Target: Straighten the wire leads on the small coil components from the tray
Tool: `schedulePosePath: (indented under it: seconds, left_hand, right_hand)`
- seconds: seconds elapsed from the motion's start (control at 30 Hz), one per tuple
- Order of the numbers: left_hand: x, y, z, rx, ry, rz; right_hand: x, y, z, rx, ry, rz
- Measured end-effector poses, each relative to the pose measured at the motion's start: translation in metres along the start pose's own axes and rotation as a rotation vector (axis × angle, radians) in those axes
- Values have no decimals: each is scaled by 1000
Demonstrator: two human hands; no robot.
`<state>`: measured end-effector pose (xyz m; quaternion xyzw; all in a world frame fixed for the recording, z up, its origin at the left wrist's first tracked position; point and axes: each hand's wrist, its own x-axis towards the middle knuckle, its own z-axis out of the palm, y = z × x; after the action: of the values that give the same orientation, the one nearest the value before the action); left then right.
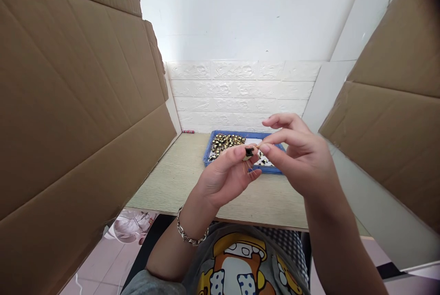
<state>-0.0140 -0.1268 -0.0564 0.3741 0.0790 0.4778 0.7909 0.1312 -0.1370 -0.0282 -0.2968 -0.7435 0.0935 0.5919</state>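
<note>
Between the thumb and fingers of my left hand (225,171) is a small black and pale-yellow part (249,152), with thin copper-coloured wires (250,166) hanging below it. The part looks like a small wire-wound coil. My right hand (302,155) pinches thumb and forefinger together at the part's right side, on what seems to be a thin tan strand or strip; its exact kind is too small to tell. The other right fingers are raised. Behind both hands lies a blue tray (208,150), partly hidden by them.
Many similar small parts (225,141) are heaped in the tray's left side, with smaller black pieces (264,161) at its right. Cardboard walls (75,93) (388,102) flank the wooden table (172,166). A red marker (188,131) lies by the white brick-pattern wall (237,88).
</note>
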Motion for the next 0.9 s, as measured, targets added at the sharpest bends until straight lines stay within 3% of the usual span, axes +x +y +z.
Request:
schedulePosePath:
  seconds: [0.2,0.9]
  left_hand:
    - [0,-3,2,-95,21,-71]
    - [-8,-6,-3,-111,-7,-99]
  right_hand:
    - [1,0,0,9,-12,15]
    - [3,3,1,33,-57,-14]
